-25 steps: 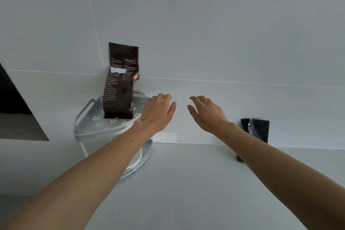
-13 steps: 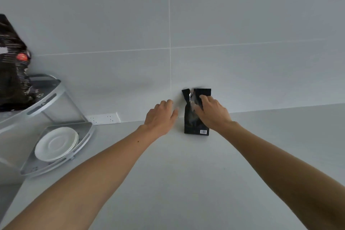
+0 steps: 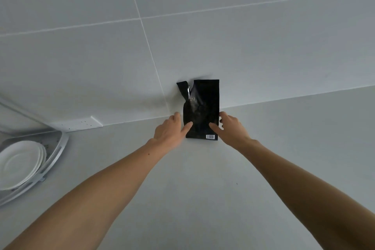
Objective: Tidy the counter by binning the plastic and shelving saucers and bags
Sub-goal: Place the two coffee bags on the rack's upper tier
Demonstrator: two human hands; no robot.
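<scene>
A black foil bag (image 3: pixel 202 107) with a torn top and a barcode at its lower corner leans upright against the tiled wall at the back of the counter. My left hand (image 3: pixel 170 130) grips its lower left side, thumb on the front. My right hand (image 3: pixel 230 129) grips the lower right side, thumb on the front and fingers behind the edge. A stack of white saucers (image 3: pixel 19 163) lies on the lower tier of a grey corner shelf (image 3: pixel 57 153) at the far left.
A white socket strip (image 3: pixel 81 124) sits on the wall just above the counter, between the shelf and the bag. The pale grey counter (image 3: pixel 203 199) stretches from the wall toward me and off to the right.
The view has swung right, leaving the shelf's upper tier and its dark bag out of sight. Both hands have closed in on the black bag from either side.
</scene>
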